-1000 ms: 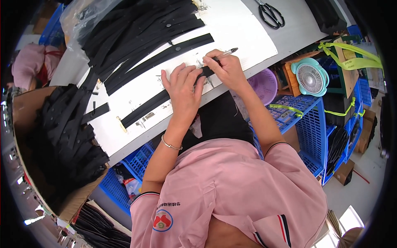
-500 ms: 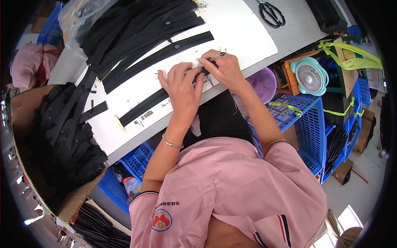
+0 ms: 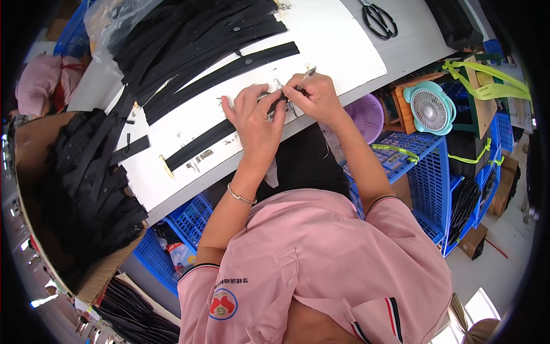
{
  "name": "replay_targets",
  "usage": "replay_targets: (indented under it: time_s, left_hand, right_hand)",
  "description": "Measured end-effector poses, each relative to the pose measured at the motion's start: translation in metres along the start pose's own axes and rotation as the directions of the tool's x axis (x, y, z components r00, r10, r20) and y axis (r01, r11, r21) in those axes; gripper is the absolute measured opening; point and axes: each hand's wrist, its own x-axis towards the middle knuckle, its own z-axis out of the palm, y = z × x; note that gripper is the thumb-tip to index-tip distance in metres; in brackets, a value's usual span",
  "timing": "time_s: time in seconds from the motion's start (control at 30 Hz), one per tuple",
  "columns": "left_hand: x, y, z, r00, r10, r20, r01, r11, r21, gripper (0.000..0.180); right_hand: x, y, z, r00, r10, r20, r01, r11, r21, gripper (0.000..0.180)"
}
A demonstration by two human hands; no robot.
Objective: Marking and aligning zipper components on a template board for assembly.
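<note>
A long black fabric strip [image 3: 201,143] lies on the white board [image 3: 349,49]. My left hand [image 3: 256,117] is bent over the strip's right end, thumb and forefinger closed on it. Close beside it, my right hand [image 3: 316,98] grips a slim pen [image 3: 311,71], whose upper end sticks out above the knuckles. The pen's tip is hidden between the hands, close to the strip's end. Just beyond my hands lies another black strip [image 3: 269,54] with a small round grey piece on it.
A heap of black strips [image 3: 189,40] covers the far left of the board. More strips fill a cardboard box [image 3: 43,135] at left. Black-handled scissors [image 3: 379,22] lie at the far right. A turquoise fan [image 3: 429,107], purple basket [image 3: 366,117] and blue crates [image 3: 429,172] stand at right.
My right hand has tipped slightly, and more of the pen now shows above it. The left hand stays at the strip's end, shifted very slightly right.
</note>
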Motion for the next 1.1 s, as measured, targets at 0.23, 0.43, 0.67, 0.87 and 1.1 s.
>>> replay_targets:
  time_s: [0.23,0.43,0.67,0.87,1.1]
  left_hand:
    - [0.003,-0.004,-0.003,1.000,-0.013,-0.021,0.013,1.000,-0.003,0.016]
    - [-0.008,-0.005,-0.007,0.999,0.042,0.011,-0.043,0.996,0.081,0.029]
    - [-0.020,-0.011,-0.017,0.982,0.031,0.186,-0.059,0.987,0.147,0.046]
    - [0.060,-0.053,-0.009,0.978,0.119,0.173,-0.142,0.982,0.128,0.044]
    - [0.063,-0.091,-0.075,0.976,0.082,-0.200,-0.078,0.997,0.026,0.014]
  right_hand:
    - [0.006,-0.003,0.004,0.997,-0.074,0.011,0.074,0.996,-0.055,0.020]
    - [0.002,-0.002,-0.001,0.998,-0.047,0.042,0.048,0.998,-0.046,0.016]
    - [-0.012,-0.003,-0.001,0.974,0.126,-0.187,-0.085,0.973,0.215,0.015]
    - [-0.007,0.000,0.005,0.946,0.207,-0.248,-0.144,0.957,0.251,0.013]
    - [-0.008,0.005,0.003,0.936,0.252,-0.248,-0.177,0.941,0.289,0.013]
